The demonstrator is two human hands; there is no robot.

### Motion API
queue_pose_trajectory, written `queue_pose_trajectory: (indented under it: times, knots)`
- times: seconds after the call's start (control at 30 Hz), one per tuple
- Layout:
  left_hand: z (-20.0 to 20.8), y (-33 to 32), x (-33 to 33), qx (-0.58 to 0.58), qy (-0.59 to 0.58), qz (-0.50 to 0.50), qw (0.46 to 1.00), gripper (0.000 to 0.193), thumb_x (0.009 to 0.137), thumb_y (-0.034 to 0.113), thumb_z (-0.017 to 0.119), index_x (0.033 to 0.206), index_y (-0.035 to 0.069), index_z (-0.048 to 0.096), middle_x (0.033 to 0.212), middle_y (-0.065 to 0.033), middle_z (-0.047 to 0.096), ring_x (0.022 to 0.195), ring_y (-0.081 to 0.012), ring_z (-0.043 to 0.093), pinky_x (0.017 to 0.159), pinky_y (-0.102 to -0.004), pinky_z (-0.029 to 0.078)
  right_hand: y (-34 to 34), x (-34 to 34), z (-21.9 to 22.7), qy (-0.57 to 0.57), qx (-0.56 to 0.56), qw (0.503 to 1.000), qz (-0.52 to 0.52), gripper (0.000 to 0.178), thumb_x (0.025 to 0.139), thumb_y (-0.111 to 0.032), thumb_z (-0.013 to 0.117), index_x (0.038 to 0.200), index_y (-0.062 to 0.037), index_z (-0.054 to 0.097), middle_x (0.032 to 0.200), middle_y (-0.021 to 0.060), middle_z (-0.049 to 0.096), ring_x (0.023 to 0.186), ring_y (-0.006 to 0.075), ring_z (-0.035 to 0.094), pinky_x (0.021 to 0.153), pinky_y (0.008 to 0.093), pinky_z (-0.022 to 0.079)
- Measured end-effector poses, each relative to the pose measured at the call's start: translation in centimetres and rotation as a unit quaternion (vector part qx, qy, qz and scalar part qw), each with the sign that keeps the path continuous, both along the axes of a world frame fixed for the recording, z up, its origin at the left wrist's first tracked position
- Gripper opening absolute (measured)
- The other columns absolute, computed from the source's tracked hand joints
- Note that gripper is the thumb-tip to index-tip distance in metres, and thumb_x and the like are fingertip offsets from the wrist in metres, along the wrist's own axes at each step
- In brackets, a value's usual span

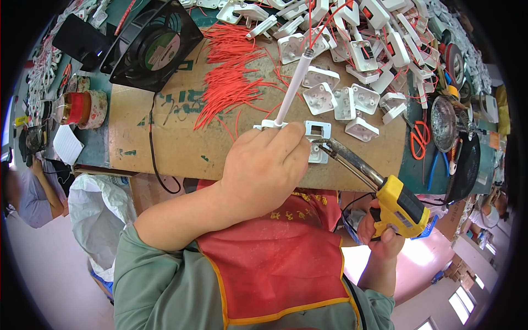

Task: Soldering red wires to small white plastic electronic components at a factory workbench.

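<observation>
A brown cardboard sheet (187,148) covers much of the table, with bold green print (187,104) across it, broken up by worn patches and partly covered. The red apron (275,264) the person wears is edged in yellow, and small yellow lettering (297,214) runs along its upper part, creased by the folds. At the back, toward the right, lies a large pile of white plastic cases (379,49) with red wires among them. A black fan (187,36) stands at the back left; a round green and pale label (163,52) with fine print sits at its hub. Beside it, thin red wires (225,91) lie in loose bunches on the cardboard.

The left hand (267,159) is bent over the work at the front of the sheet, fingertips hidden, so I cannot tell exactly what it grips. The right hand (386,247) is wrapped around the handle of a yellow and black soldering iron (399,206), which bears a small label (401,219) too small to read. A slim white tube (293,88) rises at a slant by the left fingers, red wires coming out of its top. Just beside those fingers lies a small white case (324,130), glossy, with a squarish opening; the iron's dark tip is at it, though contact cannot be made out.
</observation>
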State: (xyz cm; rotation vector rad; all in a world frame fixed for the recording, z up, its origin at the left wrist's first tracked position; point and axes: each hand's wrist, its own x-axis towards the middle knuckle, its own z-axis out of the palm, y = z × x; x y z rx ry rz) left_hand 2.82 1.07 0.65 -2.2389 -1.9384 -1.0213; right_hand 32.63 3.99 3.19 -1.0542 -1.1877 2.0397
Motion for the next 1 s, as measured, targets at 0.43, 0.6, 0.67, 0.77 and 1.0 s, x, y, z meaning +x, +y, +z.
queue_pose_trajectory:
  times: [0.43, 0.6, 0.67, 0.77, 1.0]
  knots:
    - [-0.5, 0.0, 0.1, 0.034, -0.008, 0.001, 0.999, 0.016, 0.070, 0.006, 0.070, 0.085, 0.005, 0.064, 0.098, -0.0070, 0.064, 0.067, -0.0190, 0.063, 0.056, -0.0334, 0.048, -0.1, 1.1, -0.6, 0.048, 0.052, 0.997, -0.011, 0.074, 0.086, -0.050, 0.070, 0.128, 0.0054, 0.044, 0.062, 0.0012, 0.046, 0.046, 0.0113, 0.045, 0.041, 0.0245, 0.038]
    - [-0.2, -0.1, 0.1, 0.031, 0.005, 0.010, 0.999, 0.016, 0.069, 0.007, 0.068, 0.084, 0.005, 0.063, 0.098, -0.0069, 0.063, 0.068, -0.0173, 0.063, 0.057, -0.0327, 0.047, 0.0, 0.7, -0.5, 0.056, 0.054, 0.997, -0.013, 0.073, 0.087, -0.049, 0.070, 0.127, 0.0058, 0.044, 0.061, 0.0016, 0.046, 0.045, 0.0115, 0.044, 0.042, 0.0254, 0.038]
    - [-0.2, -0.1, 0.2, 0.033, 0.008, 0.014, 0.999, 0.015, 0.069, 0.008, 0.068, 0.083, 0.006, 0.063, 0.097, -0.0063, 0.063, 0.068, -0.0167, 0.062, 0.057, -0.0323, 0.047, 0.0, 0.4, -0.4, 0.056, 0.055, 0.997, -0.015, 0.072, 0.087, -0.048, 0.070, 0.127, 0.0056, 0.044, 0.061, 0.0017, 0.046, 0.045, 0.0116, 0.044, 0.042, 0.0253, 0.038]
    - [-0.2, -0.2, 0.2, 0.027, 0.006, 0.017, 0.999, 0.014, 0.069, 0.008, 0.067, 0.082, 0.006, 0.062, 0.096, -0.0050, 0.062, 0.067, -0.0158, 0.061, 0.058, -0.0316, 0.046, 0.1, 0.2, -0.4, 0.059, 0.055, 0.997, -0.015, 0.072, 0.086, -0.048, 0.071, 0.126, 0.0048, 0.043, 0.061, 0.0017, 0.045, 0.045, 0.0118, 0.044, 0.041, 0.0252, 0.037]
    - [-0.1, -0.2, 0.2, 0.023, 0.004, 0.020, 1.000, 0.013, 0.069, 0.008, 0.067, 0.081, 0.007, 0.062, 0.095, -0.0038, 0.061, 0.066, -0.0156, 0.060, 0.058, -0.0315, 0.045, 0.0, -0.1, -0.5, 0.058, 0.066, 0.996, -0.020, 0.071, 0.087, -0.048, 0.070, 0.126, 0.0038, 0.043, 0.060, 0.0009, 0.044, 0.044, 0.0117, 0.043, 0.041, 0.0252, 0.037]
